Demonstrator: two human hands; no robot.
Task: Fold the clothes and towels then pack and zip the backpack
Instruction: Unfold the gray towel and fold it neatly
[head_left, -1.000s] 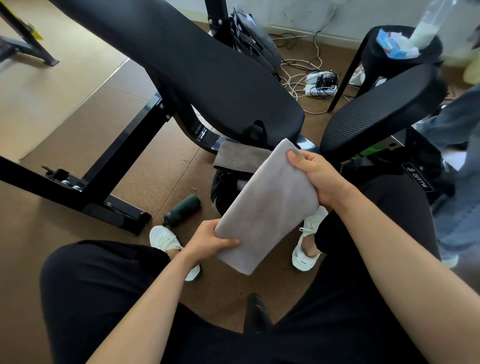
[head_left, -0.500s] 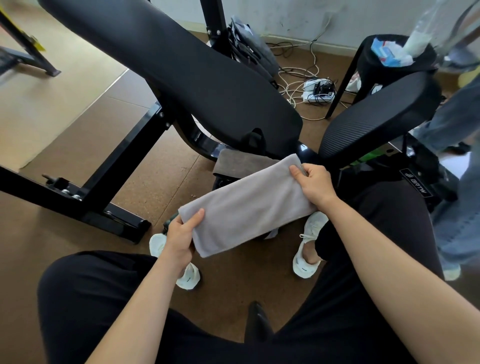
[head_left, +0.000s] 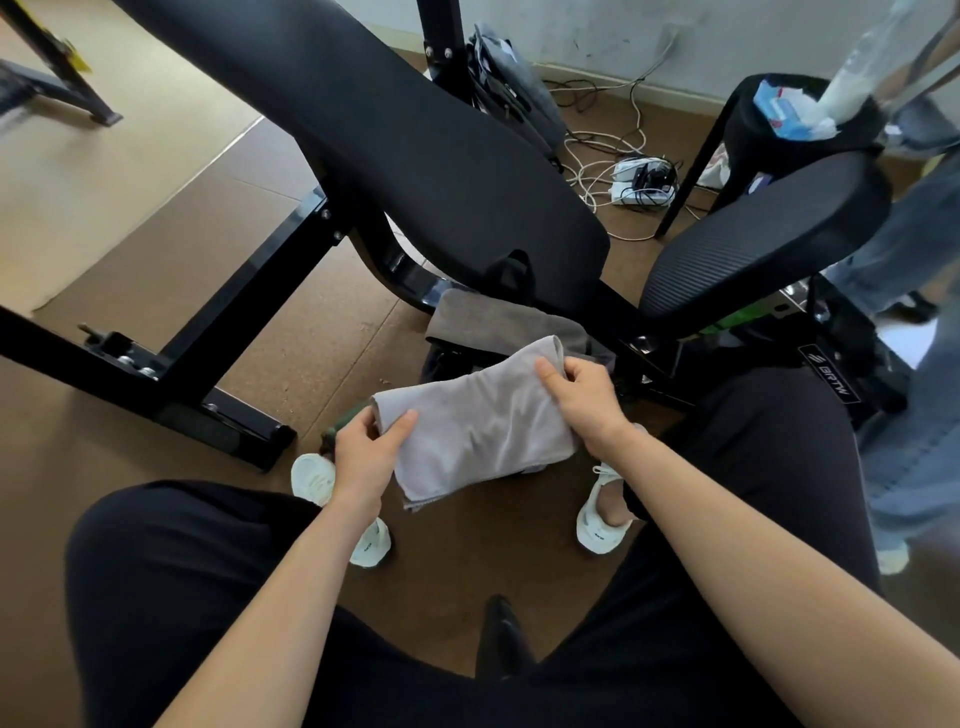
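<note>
I hold a folded light grey towel (head_left: 478, 426) over the floor between my knees. My left hand (head_left: 366, 449) pinches its left end, thumb on top. My right hand (head_left: 584, 397) grips its right end near the upper corner. Right behind the towel lies a darker brown-grey folded cloth (head_left: 483, 317) on top of a black backpack (head_left: 441, 361), most of which the towel hides. A dark green bottle (head_left: 337, 423) lies on the floor, mostly hidden by my left hand.
A black padded gym bench (head_left: 415, 140) and its steel frame (head_left: 244, 312) cross the floor ahead. A second black pad (head_left: 763, 234) is at right, a black stool (head_left: 753, 130) with tissues behind it. Cables and a power strip (head_left: 641, 182) lie at the back. A person in jeans (head_left: 914, 364) stands at right.
The towel has swung from hanging steeply to lying nearly level and has come lower. My left hand shifted out to its left end; my right hand dropped with the other end.
</note>
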